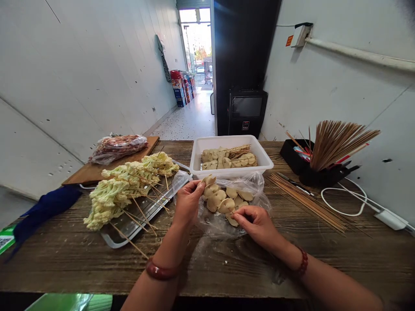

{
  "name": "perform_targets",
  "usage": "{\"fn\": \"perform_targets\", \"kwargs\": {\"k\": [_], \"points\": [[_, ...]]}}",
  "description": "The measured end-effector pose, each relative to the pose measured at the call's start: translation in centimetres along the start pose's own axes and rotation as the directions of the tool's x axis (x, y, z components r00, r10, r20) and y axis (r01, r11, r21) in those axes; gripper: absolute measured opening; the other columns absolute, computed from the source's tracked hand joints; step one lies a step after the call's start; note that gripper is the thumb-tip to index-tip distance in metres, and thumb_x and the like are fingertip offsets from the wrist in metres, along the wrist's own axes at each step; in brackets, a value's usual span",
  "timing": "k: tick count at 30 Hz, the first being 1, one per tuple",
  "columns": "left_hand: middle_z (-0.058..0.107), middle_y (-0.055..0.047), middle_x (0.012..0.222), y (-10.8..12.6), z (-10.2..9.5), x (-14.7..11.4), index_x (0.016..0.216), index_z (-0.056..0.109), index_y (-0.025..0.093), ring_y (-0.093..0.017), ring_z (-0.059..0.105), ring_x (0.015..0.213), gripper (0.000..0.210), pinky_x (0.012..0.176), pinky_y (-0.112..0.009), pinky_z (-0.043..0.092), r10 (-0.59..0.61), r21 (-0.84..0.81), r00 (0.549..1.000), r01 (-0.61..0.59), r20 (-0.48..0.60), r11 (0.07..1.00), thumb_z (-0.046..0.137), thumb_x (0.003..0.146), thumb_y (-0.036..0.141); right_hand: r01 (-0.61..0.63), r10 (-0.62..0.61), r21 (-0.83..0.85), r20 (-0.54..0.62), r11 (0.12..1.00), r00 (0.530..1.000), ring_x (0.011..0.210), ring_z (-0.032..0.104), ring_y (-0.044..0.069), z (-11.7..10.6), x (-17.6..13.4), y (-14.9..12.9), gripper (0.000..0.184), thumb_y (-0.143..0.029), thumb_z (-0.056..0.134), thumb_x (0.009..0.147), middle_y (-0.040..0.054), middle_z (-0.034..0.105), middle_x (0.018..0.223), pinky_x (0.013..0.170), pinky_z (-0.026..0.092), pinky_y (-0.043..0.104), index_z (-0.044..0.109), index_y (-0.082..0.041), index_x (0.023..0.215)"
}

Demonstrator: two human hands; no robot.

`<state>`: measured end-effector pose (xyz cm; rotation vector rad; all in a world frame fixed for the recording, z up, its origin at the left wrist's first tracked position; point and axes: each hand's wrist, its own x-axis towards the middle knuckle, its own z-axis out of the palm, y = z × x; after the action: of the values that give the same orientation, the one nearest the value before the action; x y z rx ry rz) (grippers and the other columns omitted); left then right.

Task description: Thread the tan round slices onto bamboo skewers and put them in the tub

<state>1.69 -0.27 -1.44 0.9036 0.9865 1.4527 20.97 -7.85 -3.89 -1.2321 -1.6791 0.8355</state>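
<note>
Hands both pinching pale slices, more piled between on clear plastic.

Head camera: worn on the head, faces forward and down over table.
Range: near left hand, right hand.
Doorway: far, twelve o'clock.

Probably a small skewer-food shop: the tabletop carries skewered cauliflower, pale slices and bunched thin sticks; beyond the tabletop are stacked cartons and a street-facing doorway.
</note>
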Motion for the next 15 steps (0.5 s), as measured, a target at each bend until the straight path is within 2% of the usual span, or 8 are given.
{"fn": "perform_targets", "kwargs": {"k": [7, 10, 15], "points": [[0.072, -0.003, 0.072, 0.14, 0.02, -0.10, 0.073, 0.075, 0.014, -0.012, 0.060, 0.066, 0.027, 0.066, -0.024, 0.046, -0.025, -0.045, 0.998, 0.028, 0.050, 0.999, 0.086, 0.059, 0.034, 0.016, -0.016, 0.001, -0.001, 1.000, 1.000, 0.057, 0.056, 0.013, 0.13, 0.13, 0.31, 0.026, -0.029, 0.058, 0.087, 0.0017, 0.065, 0.061, 0.055, 0.042, 0.023, 0.069, -0.015, 0.068], [0.072, -0.004, 0.077, 0.18, -0.05, 0.00, 0.078, 0.074, 0.015, -0.012, 0.061, 0.066, 0.028, 0.063, -0.024, 0.048, -0.110, -0.126, 0.990, 0.120, 0.084, 0.985, 0.085, 0.061, 0.034, 0.023, -0.023, 0.014, -0.002, 1.000, 1.000, 0.056, 0.055, 0.013, 0.11, 0.23, 0.36, 0.026, -0.030, 0.057, 0.088, 0.0016, 0.065, 0.061, 0.054, 0.041, 0.023, 0.068, -0.016, 0.069], [0.074, -0.009, 0.092, 0.29, -0.07, -0.08, 0.090, 0.073, 0.017, -0.019, 0.066, 0.077, 0.041, 0.066, -0.029, 0.053, -0.249, -0.184, 0.952, 0.281, 0.176, 0.942, 0.079, 0.067, 0.050, 0.048, -0.047, 0.018, -0.025, 0.999, 0.999, 0.058, 0.056, 0.013, 0.10, 0.28, 0.30, 0.026, -0.031, 0.056, 0.089, 0.0020, 0.066, 0.063, 0.056, 0.042, 0.023, 0.068, -0.016, 0.071]]}}
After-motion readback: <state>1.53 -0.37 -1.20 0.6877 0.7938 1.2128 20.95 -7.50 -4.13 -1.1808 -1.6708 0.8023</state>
